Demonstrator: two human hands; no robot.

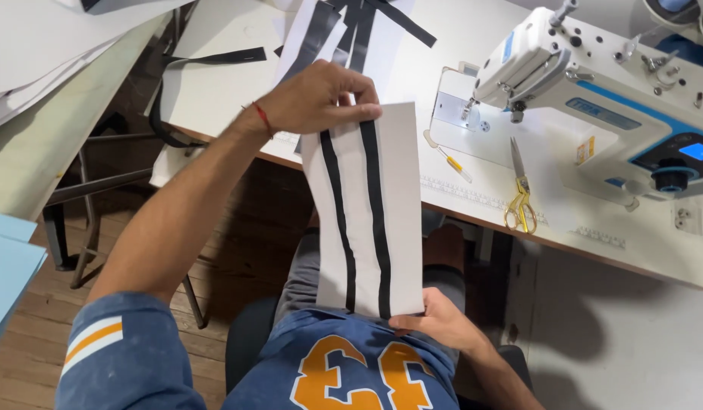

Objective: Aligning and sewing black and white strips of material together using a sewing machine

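Note:
I hold a long white fabric panel [401, 205] with two black stripes running lengthwise, stretched between my hands above my lap. My left hand [317, 99] pinches its far end near the table edge; a red thread circles that wrist. My right hand [439, 319] grips the near end close to my blue shirt. The panel hangs taut and tilts slightly to the right.
A white sewing machine [594, 91] stands on the white table [473, 182] at right, with gold-handled scissors [521, 197] and a small yellow-handled tool [452, 162] beside it. More white pieces with black strips [344, 30] lie at the back. Stools stand on the wooden floor at left.

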